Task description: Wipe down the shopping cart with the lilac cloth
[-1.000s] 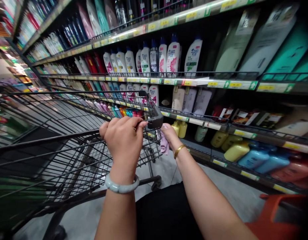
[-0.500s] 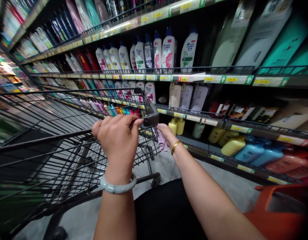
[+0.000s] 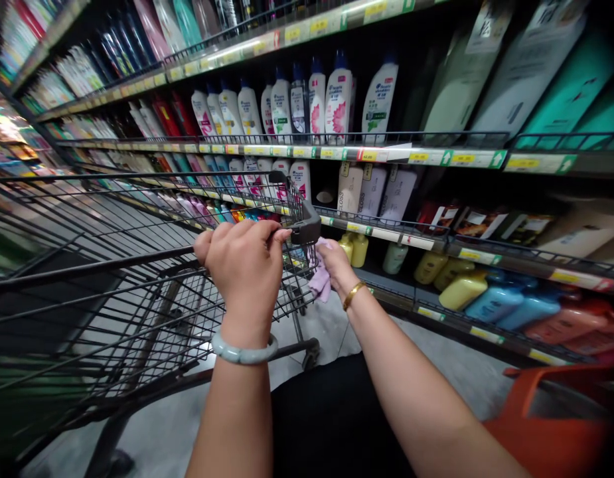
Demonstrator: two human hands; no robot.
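Note:
My left hand (image 3: 244, 269), with a pale bangle (image 3: 244, 348) on its wrist, is wrapped round the top rail of a black wire shopping cart (image 3: 102, 265), near the cart's dark plastic corner piece (image 3: 307, 226). Just right of that corner, my right hand (image 3: 335, 265) pinches a crumpled lilac cloth (image 3: 320, 282) against the outer side of the cart. A gold bracelet (image 3: 354, 296) circles the right wrist. Part of the cloth is hidden behind the fingers.
Shelves with shampoo bottles (image 3: 339, 99) run along the right and back. Lower down stand yellow bottles (image 3: 463, 290) and blue bottles (image 3: 496, 302). An orange plastic object (image 3: 526, 425) sits at the lower right, on the grey floor (image 3: 436, 348).
My left hand has shifted slightly right and up along the rail. The right hand has moved a little, and more of the lilac cloth shows.

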